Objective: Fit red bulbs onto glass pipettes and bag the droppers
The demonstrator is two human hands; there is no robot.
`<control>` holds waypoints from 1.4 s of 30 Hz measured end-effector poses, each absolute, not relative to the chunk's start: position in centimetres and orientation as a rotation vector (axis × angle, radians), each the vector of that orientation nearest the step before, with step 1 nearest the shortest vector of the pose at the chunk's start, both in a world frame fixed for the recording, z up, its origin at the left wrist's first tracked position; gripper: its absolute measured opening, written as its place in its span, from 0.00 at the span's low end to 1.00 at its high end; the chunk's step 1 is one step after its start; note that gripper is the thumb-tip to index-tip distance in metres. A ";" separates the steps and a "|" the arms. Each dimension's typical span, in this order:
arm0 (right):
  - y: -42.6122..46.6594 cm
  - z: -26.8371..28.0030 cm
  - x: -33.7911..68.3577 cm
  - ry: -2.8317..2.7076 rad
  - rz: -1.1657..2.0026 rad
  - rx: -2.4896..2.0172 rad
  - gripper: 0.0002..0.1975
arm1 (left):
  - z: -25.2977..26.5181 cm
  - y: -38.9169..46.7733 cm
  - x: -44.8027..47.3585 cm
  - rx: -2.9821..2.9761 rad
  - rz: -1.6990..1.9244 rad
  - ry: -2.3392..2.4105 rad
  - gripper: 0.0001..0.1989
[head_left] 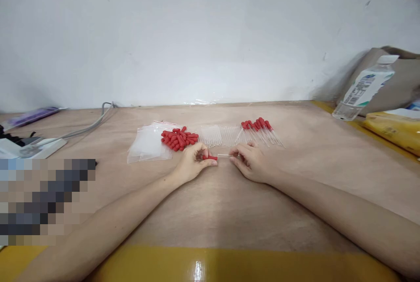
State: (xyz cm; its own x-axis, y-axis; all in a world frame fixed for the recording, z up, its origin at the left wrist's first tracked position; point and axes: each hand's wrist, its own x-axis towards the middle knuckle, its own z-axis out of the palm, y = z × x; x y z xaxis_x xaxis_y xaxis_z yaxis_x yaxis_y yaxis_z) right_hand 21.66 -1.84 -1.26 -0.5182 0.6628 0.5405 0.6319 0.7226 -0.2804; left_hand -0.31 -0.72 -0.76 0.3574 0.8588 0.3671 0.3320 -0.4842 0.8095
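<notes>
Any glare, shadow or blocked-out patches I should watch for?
Head view: white glare on the yellow strip; soft shadow over the table below the right hand; mosaic blocks hiding part of the lower left; clear tubes fading into the table.

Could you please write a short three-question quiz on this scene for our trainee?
1. Multiple choice: where in the picture is the bottle? A) at the left edge; B) between the hands; C) toward the right edge.
2. True or false: the bulb pile is nearer to the left hand than to the right hand.
3. Fill in the blank: the left hand holds a red bulb, while the right hand holds a thin, clear ____.

Key:
1. C
2. True
3. tube
</notes>
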 end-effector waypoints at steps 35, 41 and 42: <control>0.2 -1.7 22.3 -2.300 0.133 -0.609 0.08 | -1.2 -1.0 -0.1 2.144 0.880 0.912 0.08; 0.1 -2.2 22.4 -2.280 -0.131 -0.573 0.11 | -1.1 -1.1 0.0 2.048 0.922 0.956 0.09; -0.1 -2.3 22.4 -2.265 -0.168 -0.591 0.12 | -1.0 -1.1 0.1 2.034 0.941 0.975 0.08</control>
